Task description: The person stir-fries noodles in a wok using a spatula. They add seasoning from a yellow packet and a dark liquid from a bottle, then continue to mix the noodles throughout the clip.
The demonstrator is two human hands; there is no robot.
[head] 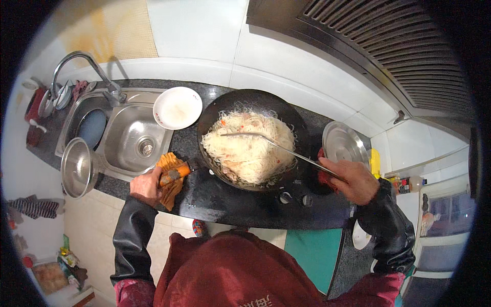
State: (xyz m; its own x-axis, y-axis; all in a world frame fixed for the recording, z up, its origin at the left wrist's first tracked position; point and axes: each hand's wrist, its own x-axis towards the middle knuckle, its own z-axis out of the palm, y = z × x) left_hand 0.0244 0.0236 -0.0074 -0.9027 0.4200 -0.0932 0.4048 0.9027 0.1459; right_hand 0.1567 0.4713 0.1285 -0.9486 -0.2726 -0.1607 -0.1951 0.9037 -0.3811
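Observation:
A large black wok [264,96] stands on the stove, heaped with pale noodles [249,153] with small orange and red bits. My right hand [351,180], right of the wok, is closed around the handle of a metal spatula [291,151], whose far end lies on the noodles. My left hand [147,188] is at the counter's front edge, left of the wok. It holds an orange-brown cloth [172,195], and an orange handle [180,172] with dark patches lies against the cloth. Whether this handle belongs to the wok is unclear.
A white bowl [177,108] sits between the wok and the steel sink [130,134]. A metal strainer or bowl [78,167] is at the sink's front left. Right of the wok are a metal lid or basin [343,142] and a yellow item [375,163]. The range hood [376,57] hangs at upper right.

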